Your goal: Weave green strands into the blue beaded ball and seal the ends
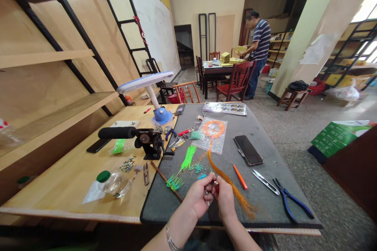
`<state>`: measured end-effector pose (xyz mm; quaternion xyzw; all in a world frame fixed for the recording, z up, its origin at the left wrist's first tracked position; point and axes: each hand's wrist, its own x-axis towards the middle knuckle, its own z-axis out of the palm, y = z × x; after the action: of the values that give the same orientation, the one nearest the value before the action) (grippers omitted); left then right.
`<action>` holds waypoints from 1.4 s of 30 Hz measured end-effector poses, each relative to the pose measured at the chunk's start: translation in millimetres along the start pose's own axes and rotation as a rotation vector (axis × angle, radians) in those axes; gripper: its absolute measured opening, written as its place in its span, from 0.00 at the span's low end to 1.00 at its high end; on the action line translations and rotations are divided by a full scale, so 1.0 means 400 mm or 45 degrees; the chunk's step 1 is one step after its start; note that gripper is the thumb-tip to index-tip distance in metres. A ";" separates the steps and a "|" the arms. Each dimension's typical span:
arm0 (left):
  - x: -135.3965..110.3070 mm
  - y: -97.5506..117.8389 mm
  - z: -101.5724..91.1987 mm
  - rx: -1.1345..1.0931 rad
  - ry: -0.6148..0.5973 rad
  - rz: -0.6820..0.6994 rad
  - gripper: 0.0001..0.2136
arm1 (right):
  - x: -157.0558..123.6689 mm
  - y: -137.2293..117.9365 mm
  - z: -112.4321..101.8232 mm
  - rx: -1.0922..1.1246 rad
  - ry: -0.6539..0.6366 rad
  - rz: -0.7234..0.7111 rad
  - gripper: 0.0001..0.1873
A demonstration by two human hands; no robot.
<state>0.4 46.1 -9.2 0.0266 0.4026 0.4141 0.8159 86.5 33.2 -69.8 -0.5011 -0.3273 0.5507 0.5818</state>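
My left hand (198,200) and my right hand (225,198) meet over the front of the grey mat (200,217). Both are closed, fingertips together. A small dark-red piece (217,185) shows in my right hand's grip; its kind is unclear. A thin pale tip pokes out below my left fingers, which hide what they hold. Just beyond lie turquoise beads (196,168) and blue beads (202,176). Left of my hands, green-tipped strands (174,182) rest across a thin brown stick (160,174). A bundle of orange fibres (232,188) runs past my right hand.
Rightward lie a phone (249,150), an orange pointed tool (240,176), thread snips (266,182) and blue-handled pliers (290,200). To the left stand a hand-crank device (150,144), a green-capped jar (116,184) and a lamp (161,115). A person (259,47) stands at a far table.
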 end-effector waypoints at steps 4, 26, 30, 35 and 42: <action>0.000 0.001 0.001 0.000 -0.004 0.007 0.11 | 0.000 -0.002 0.000 -0.024 0.009 -0.014 0.24; 0.007 0.001 -0.006 0.002 -0.020 -0.003 0.10 | 0.002 -0.001 -0.002 0.015 0.008 0.024 0.23; 0.009 0.007 -0.011 -0.035 -0.035 -0.045 0.11 | -0.003 -0.012 0.003 0.040 0.034 0.060 0.25; 0.003 0.018 -0.010 -0.104 -0.039 -0.126 0.11 | -0.012 -0.022 0.008 0.108 0.033 0.116 0.27; 0.000 0.010 -0.021 -0.092 -0.069 -0.090 0.09 | -0.032 -0.027 -0.019 -0.046 -0.051 -0.138 0.24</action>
<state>-8.0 46.3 -13.5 -0.0058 0.3657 0.3986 0.8411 94.9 20.3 -59.5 -0.4819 -0.3755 0.5224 0.5948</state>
